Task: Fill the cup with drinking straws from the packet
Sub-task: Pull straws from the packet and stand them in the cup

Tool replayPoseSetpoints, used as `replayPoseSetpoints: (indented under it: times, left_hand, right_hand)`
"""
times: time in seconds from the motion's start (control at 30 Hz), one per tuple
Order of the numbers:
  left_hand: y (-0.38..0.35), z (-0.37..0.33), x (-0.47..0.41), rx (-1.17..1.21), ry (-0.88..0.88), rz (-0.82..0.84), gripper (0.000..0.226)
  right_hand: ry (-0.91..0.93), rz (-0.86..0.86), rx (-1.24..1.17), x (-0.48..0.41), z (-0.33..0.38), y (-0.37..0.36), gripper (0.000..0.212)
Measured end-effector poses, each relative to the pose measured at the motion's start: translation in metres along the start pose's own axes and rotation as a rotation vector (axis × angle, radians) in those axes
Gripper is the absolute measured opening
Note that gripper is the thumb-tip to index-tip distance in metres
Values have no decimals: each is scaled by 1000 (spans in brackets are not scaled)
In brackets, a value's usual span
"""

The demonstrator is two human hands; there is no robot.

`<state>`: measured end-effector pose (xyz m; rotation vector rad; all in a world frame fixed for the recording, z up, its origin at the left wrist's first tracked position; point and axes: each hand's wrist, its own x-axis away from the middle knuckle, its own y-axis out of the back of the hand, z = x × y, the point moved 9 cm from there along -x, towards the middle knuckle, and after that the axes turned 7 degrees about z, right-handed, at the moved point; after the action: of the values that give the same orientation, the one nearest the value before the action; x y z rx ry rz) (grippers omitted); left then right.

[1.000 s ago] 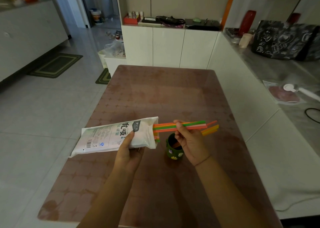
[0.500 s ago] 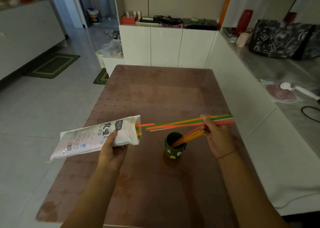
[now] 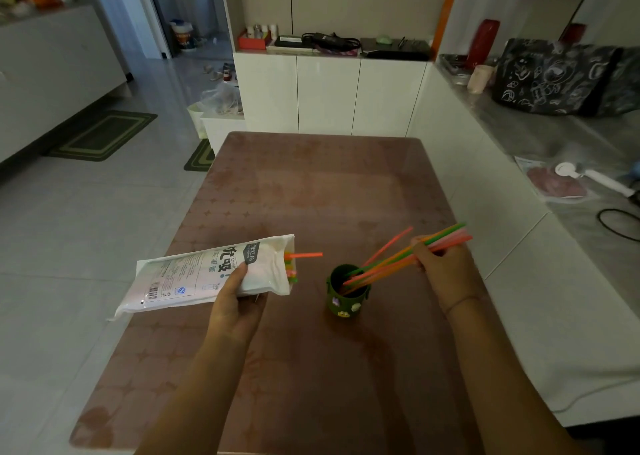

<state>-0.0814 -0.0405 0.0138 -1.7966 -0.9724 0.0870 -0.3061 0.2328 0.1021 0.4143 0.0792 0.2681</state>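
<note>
From the head camera, here we are over the brown table (image 3: pixel 311 195), and both hands are busy. The left hand (image 3: pixel 235 302) grips the white packet (image 3: pixel 207 274) near its open mouth, thumb across the printed face and fingers curled underneath, holding it level above the table's left edge with the sealed end hanging out past that edge. One orange straw (image 3: pixel 304 255) pokes out of the mouth toward the middle of the table, and a few more coloured ends sit just inside. Across to the right hand (image 3: pixel 446 271), near the right edge: its fingers are curled around the upper ends of a bunch of straws (image 3: pixel 391 260), orange, green and pink, slanting down and left. Their lower ends are already inside the green cup (image 3: pixel 346 295), which stands upright on the table between the two hands, a little right of centre and nearer the front edge than the far one. One pinkish straw fans off above the bunch; I can't tell whether the hand holds that one too. So this load is going in, tips down in the cup but not yet released. As for progress, I'd call it partway: the cup has room around the straws, and the packet looks well stocked, so more pulls from the packet are likely left.
</note>
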Motion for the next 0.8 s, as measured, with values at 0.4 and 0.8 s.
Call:
replayPoseSetpoints:
  times: [0.4, 0.8]
  left_hand:
    - [-5, 8, 2, -11, 8, 12, 31]
    - [-8, 14, 5, -18, 13, 14, 33]
  right_hand:
    - [88, 41, -76, -10, 9, -13, 9]
    - [71, -2, -49, -14, 4, -8, 14]
